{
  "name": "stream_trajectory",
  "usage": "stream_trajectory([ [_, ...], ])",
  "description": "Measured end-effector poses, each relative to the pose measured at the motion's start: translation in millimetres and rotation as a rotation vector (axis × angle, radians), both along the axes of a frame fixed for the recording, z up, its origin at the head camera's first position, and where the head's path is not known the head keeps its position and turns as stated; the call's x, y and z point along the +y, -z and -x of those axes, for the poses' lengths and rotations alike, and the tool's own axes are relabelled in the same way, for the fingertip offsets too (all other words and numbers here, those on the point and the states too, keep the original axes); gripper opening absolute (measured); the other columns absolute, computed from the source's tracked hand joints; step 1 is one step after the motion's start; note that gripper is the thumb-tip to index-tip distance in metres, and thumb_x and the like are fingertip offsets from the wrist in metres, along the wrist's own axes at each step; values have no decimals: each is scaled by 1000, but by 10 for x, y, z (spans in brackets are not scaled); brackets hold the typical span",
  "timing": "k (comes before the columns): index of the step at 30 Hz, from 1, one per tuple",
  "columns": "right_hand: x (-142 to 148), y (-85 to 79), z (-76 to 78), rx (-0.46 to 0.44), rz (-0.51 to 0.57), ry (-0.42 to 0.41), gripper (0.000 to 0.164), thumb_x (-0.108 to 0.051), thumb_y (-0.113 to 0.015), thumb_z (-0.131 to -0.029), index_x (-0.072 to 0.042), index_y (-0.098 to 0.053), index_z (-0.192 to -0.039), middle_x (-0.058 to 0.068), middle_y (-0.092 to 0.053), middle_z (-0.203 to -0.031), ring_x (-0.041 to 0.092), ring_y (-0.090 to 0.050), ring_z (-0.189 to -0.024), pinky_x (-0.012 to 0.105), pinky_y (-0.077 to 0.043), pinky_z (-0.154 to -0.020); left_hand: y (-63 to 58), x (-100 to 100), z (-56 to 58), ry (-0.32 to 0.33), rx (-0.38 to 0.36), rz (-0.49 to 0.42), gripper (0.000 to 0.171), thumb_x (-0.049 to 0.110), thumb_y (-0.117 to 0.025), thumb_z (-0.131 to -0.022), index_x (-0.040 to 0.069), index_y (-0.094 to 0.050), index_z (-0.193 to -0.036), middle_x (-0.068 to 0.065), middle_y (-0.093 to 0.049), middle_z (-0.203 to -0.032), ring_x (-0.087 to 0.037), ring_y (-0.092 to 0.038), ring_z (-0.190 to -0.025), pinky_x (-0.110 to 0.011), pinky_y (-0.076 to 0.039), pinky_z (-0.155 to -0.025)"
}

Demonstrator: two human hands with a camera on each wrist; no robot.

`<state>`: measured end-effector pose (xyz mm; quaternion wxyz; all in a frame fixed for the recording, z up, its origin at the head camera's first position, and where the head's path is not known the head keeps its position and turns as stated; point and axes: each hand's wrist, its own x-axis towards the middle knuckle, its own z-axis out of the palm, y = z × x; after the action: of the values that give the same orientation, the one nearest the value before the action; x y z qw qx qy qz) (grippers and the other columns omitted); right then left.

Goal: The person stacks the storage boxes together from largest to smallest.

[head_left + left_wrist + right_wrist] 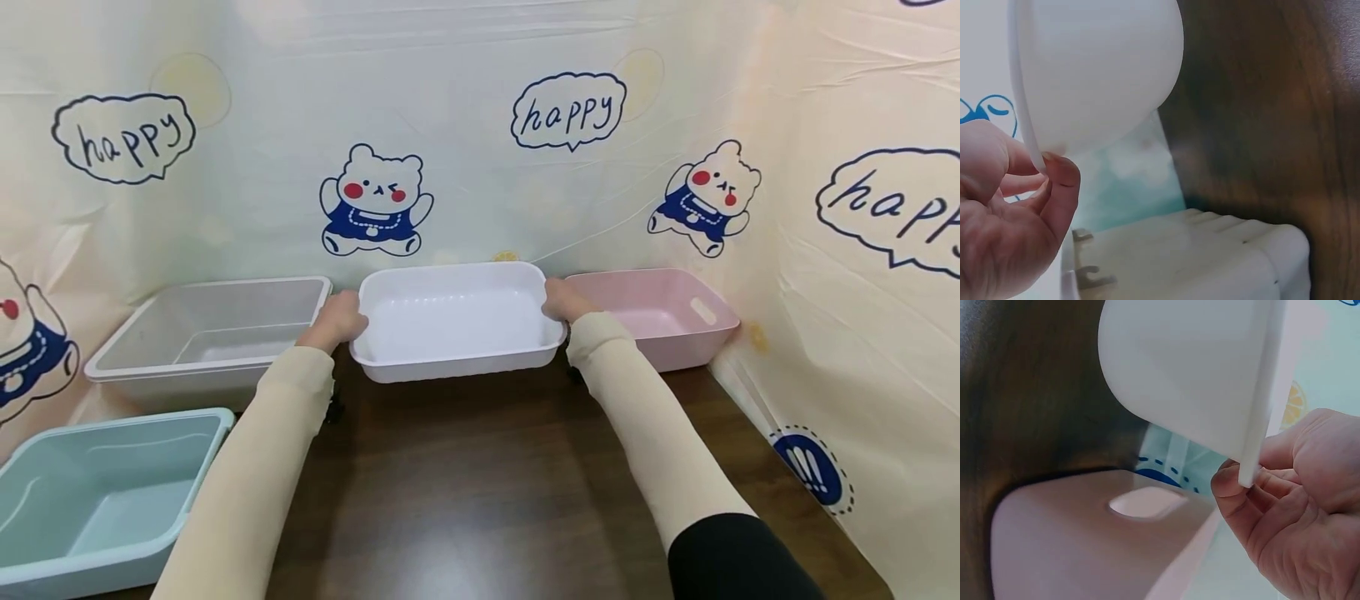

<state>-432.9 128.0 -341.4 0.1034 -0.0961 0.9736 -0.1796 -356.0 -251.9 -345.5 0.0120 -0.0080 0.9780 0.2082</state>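
A shallow white plastic tub (457, 321) is held up at the back of the table, between a grey bin and a pink one. My left hand (341, 318) pinches its left rim, thumb on one side and curled fingers on the other, as the left wrist view shows. At the opposite end, my right hand (1300, 500) grips the right rim the same way. Both wrist views show a gap between the tub's underside and the dark tabletop. The inside that shows in the head view holds nothing.
Stacked grey bins (210, 333) stand back left, close to my left hand. A teal bin (112, 500) sits front left. The pink bin (675, 321) with a handle slot is back right. Printed cloth (465, 183) hangs behind the dark wooden table (450, 483).
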Motion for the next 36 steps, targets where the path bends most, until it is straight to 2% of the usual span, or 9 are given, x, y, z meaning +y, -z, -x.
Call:
stream_trajectory([
  [2, 33, -33, 5, 0, 47, -1, 46, 5, -47, -91, 13, -48, -137, 27, -59, -126, 33, -63, -97, 33, -59, -67, -21, 3, -4, -1, -5, -26, 42, 1, -47, -91, -21, -49, -127, -36, -56, -123, -42, -52, -102, -55, -48, -100],
  [6, 101, -124, 19, 11, 69, 0, 44, 4, -48, -91, 14, -49, -133, 27, -60, -116, 31, -63, -89, 33, -59, -67, -46, 7, -12, 8, 7, -96, 41, -2, -47, -89, -19, -52, -125, -34, -57, -122, -42, -53, -102, -53, -50, -97],
  [12, 193, -262, 1, 69, 10, -51, 30, 2, -48, -90, 13, -58, -116, 18, -61, -93, 29, -61, -76, 33, -56, -65, -150, -18, -51, 35, 43, -109, 31, -3, -46, -90, -16, -54, -117, -30, -59, -104, -39, -59, -87, -39, -56, -67],
  [15, 225, -319, -43, 78, 60, -68, 18, 2, -45, -90, 9, -56, -102, 15, -56, -86, 29, -57, -74, 32, -51, -61, -205, -45, -92, 47, 35, -146, 30, -3, -45, -92, -16, -53, -118, -27, -58, -98, -34, -60, -79, -33, -54, -58],
  [19, 255, -376, -125, 107, 66, -91, 7, -2, -44, -93, 3, -50, -95, 12, -50, -86, 28, -52, -79, 31, -45, -64, -226, -99, -147, 70, 20, -191, 31, -1, -45, -95, -16, -51, -122, -26, -57, -95, -29, -59, -73, -33, -54, -57],
  [22, 282, -409, -202, 111, 89, -106, 12, -4, -44, -97, 5, -51, -100, 14, -52, -87, 27, -54, -79, 32, -47, -65, -233, -115, -200, 69, 14, -231, 34, 2, -45, -98, -15, -50, -128, -26, -58, -98, -29, -61, -74, -37, -57, -60],
  [26, 344, -422, -298, 104, 138, -100, 16, -6, -46, -102, 9, -53, -106, 16, -55, -87, 24, -58, -72, 30, -51, -60, -259, -95, -286, 70, 9, -276, 38, 4, -45, -99, -12, -47, -134, -25, -59, -98, -29, -64, -73, -37, -58, -60],
  [30, 401, -389, -361, 133, 154, -112, 14, -5, -48, -102, 8, -54, -103, 16, -56, -84, 22, -60, -69, 28, -51, -56, -284, -80, -364, 81, 8, -309, 42, 5, -46, -100, -13, -44, -138, -24, -61, -91, -25, -65, -64, -35, -58, -56],
  [36, 463, -374, -468, 157, 162, -112, 15, -5, -48, -102, 8, -54, -102, 17, -57, -85, 25, -59, -70, 30, -50, -56, -311, -43, -472, 97, 19, -318, 49, 5, -46, -102, -12, -36, -147, -26, -63, -96, -22, -66, -61, -35, -58, -55],
])
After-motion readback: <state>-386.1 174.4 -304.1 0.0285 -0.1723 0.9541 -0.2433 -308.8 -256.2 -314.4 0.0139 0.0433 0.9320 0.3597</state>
